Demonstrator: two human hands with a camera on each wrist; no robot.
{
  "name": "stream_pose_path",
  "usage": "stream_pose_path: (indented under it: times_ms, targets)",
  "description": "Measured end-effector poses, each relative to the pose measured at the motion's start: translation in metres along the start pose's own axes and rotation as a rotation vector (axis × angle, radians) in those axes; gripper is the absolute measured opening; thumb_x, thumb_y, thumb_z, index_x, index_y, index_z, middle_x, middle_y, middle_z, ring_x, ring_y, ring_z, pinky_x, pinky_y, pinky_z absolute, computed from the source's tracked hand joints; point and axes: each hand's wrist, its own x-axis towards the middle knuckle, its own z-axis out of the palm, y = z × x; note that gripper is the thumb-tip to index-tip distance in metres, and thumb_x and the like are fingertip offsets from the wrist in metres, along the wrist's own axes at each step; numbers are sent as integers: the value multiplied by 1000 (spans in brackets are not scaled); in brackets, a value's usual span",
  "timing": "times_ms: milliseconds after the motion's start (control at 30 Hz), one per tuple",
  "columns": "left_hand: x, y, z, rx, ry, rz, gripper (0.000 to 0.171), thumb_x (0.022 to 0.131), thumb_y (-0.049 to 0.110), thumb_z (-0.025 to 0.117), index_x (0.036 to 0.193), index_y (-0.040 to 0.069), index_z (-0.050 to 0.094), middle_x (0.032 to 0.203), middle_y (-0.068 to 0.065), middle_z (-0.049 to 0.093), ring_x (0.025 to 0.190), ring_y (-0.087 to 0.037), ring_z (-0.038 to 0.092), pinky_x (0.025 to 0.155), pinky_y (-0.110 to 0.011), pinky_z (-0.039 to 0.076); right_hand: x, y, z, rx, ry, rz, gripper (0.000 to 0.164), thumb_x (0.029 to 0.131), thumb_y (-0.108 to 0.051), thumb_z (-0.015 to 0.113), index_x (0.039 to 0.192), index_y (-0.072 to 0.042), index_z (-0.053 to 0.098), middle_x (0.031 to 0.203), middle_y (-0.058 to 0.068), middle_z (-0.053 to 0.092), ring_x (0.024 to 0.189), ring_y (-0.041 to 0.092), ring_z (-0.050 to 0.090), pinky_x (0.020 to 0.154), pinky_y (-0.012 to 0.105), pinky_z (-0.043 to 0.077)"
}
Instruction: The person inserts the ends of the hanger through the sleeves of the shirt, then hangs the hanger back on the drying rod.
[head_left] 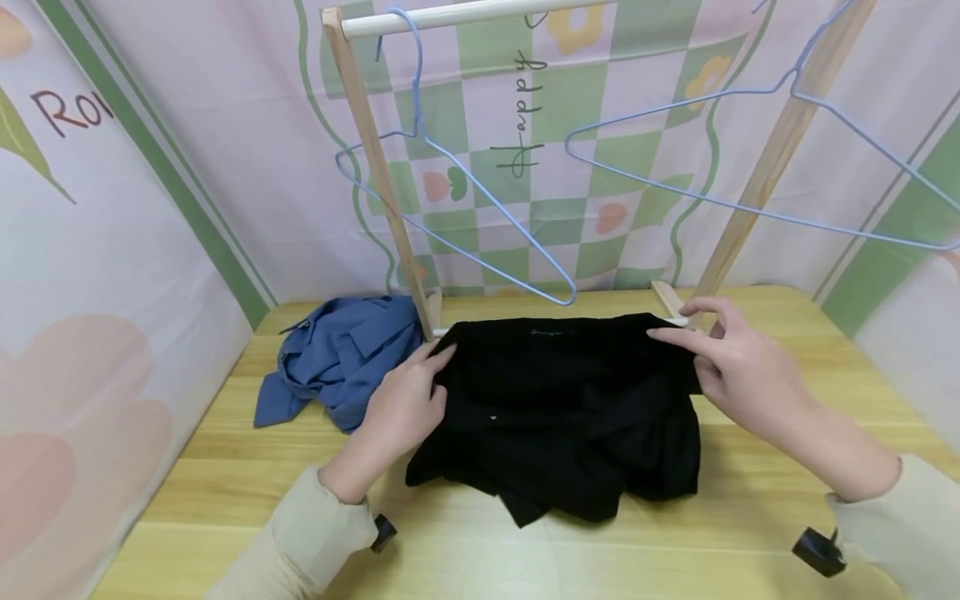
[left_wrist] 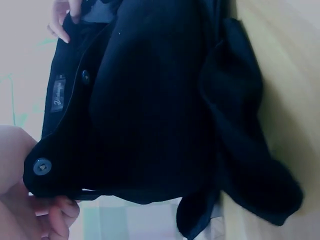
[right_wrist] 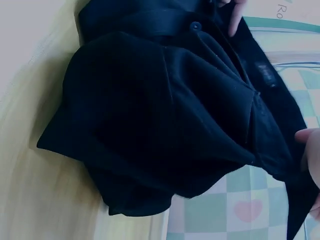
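A black garment (head_left: pixel 555 417) with a buttoned band spreads between my two hands, its band along the far side. In the left wrist view, a small label (left_wrist: pixel 58 93) shows inside the band, and a button (left_wrist: pixel 42 166) sits close to my left hand. My left hand (head_left: pixel 405 400) pinches the band's left end. At the right end, my right hand (head_left: pixel 750 367) holds the band between thumb and fingers. Folds hang down toward the table; whether it is trousers or a shirt I cannot tell.
Crumpled blue clothing (head_left: pixel 345 358) lies left on the wooden table (head_left: pixel 225 492). Behind stands a rack with a white rail (head_left: pixel 480 12) and a wooden post (head_left: pixel 375 158). Two blue hangers hang there, a left hanger (head_left: pixel 502 204) and a right hanger (head_left: pixel 675 192), above the garment.
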Motion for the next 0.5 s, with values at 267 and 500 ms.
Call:
stream_pose_path:
  times_ms: [267,500]
  targets:
    - [-1,3,-9,-17,80,29,58,95,-4,55,151,11,52,157,-7,45,42,-11,37,41,-27,35,5,0,2,-88,100,-131,45,98,-6,33,118,-9,74,113,28,62,61,28,52,37,26,25]
    - [0,-12,5,122,-161,34,52,92,-10,56,137,14,67,158,-13,43,41,-11,27,41,-24,28,-13,0,17,-54,-129,-115,51,73,14,57,114,-10,77,122,24,59,101,44,61,39,30,33]
